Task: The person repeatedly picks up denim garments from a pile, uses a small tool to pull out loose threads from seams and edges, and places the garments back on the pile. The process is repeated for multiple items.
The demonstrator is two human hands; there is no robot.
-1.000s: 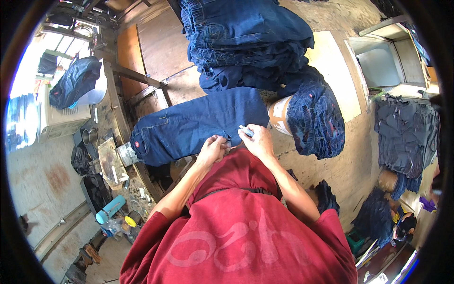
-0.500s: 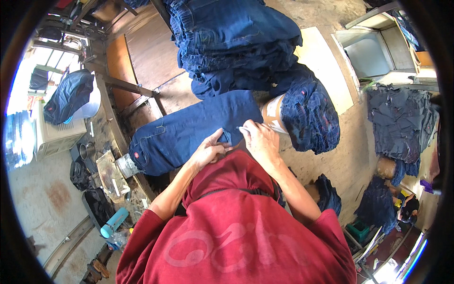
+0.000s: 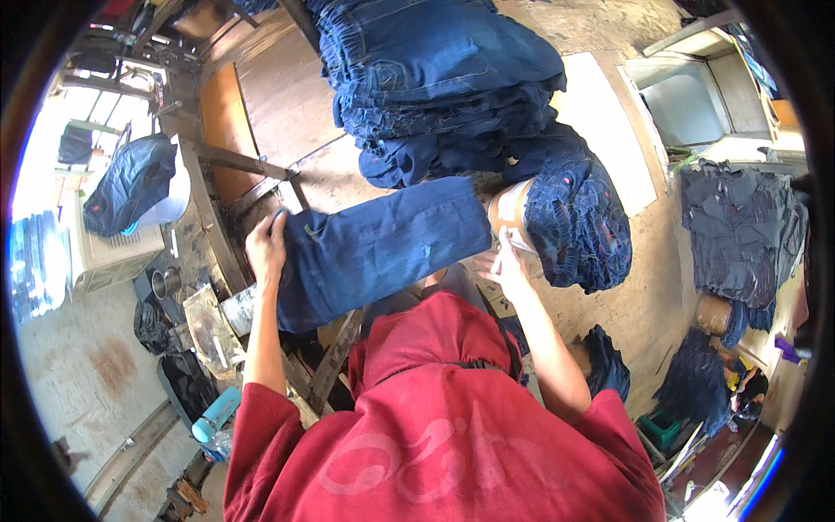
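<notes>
A pair of dark blue jeans [image 3: 383, 244] is stretched lengthwise in front of me, over a support whose pale wrapped end [image 3: 237, 311] sticks out at the left. My left hand [image 3: 267, 250] is closed on the jeans' left end, thumb on top. Just past their right end is my right hand [image 3: 507, 265], its fingers apart, near a brown and white cylinder [image 3: 513, 209]. Whether a small pale thing lies between those fingers is hard to make out against the cylinder's white patch.
Beyond the jeans rises a tall pile of folded jeans [image 3: 444, 70]. More denim [image 3: 578, 222] drapes over the cylinder. Dark grey garments [image 3: 731, 226] hang at the right. To the left stand a wooden frame [image 3: 209, 217], a beige box [image 3: 117, 257] and a light blue bottle [image 3: 216, 415].
My left hand has moved left from the near edge to the jeans' left end. The right hand has shifted right and its pinch has opened. The jeans' surface has turned, hiding the red spot.
</notes>
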